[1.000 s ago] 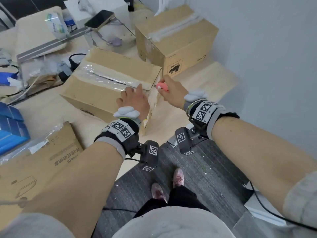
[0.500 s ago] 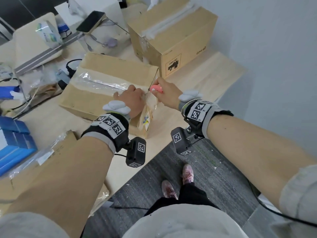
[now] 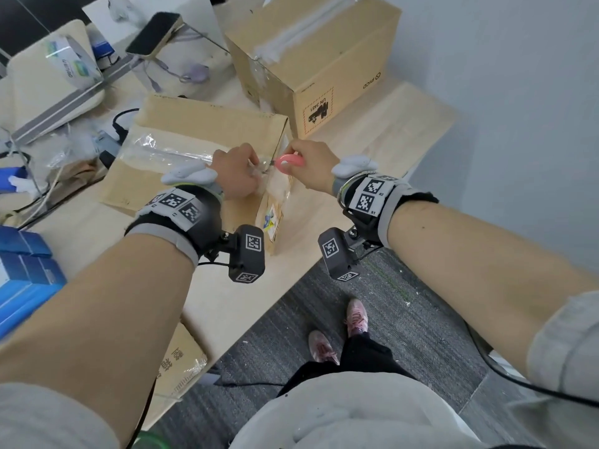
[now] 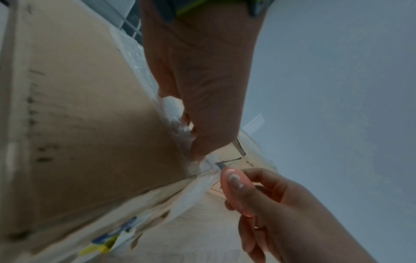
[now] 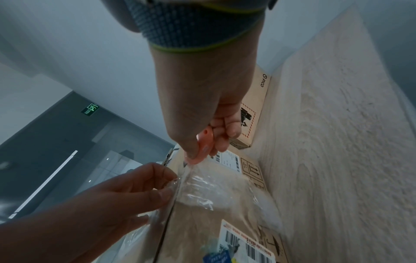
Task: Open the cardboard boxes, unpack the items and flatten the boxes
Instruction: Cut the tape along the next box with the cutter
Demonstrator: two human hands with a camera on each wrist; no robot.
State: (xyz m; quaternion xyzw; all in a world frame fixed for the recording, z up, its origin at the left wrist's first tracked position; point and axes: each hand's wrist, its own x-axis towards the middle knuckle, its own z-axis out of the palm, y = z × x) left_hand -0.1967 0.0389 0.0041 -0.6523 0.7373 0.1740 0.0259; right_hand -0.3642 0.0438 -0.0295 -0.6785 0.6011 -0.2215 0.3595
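Right hand (image 3: 311, 165) fingers curl tight round the pink cutter (image 3: 289, 161), thumb on its side, and the short blade tip meets the clear tape (image 4: 208, 162) right at the near box's (image 3: 181, 137) top corner edge. Left hand (image 3: 235, 173) fingers and thumb pinch a crumpled, lifted flap of that same tape at the corner, just beside the blade. The two hands sit almost touching over that corner.

The near box lies flat on the wooden table (image 3: 372, 131), its taped seam running away from the corner across the lid, and a shipping label (image 5: 247, 243) sticks to the end face below the hands. Beyond the near box's far end stands a second, taller cardboard box (image 3: 324, 59), lid taped shut. A phone (image 3: 152, 34) sits up past the near box on the far side, blue cartons (image 3: 22, 273) lie off to its left, and a flattened piece of cardboard (image 3: 181, 361) overhangs the table edge nearer the person.
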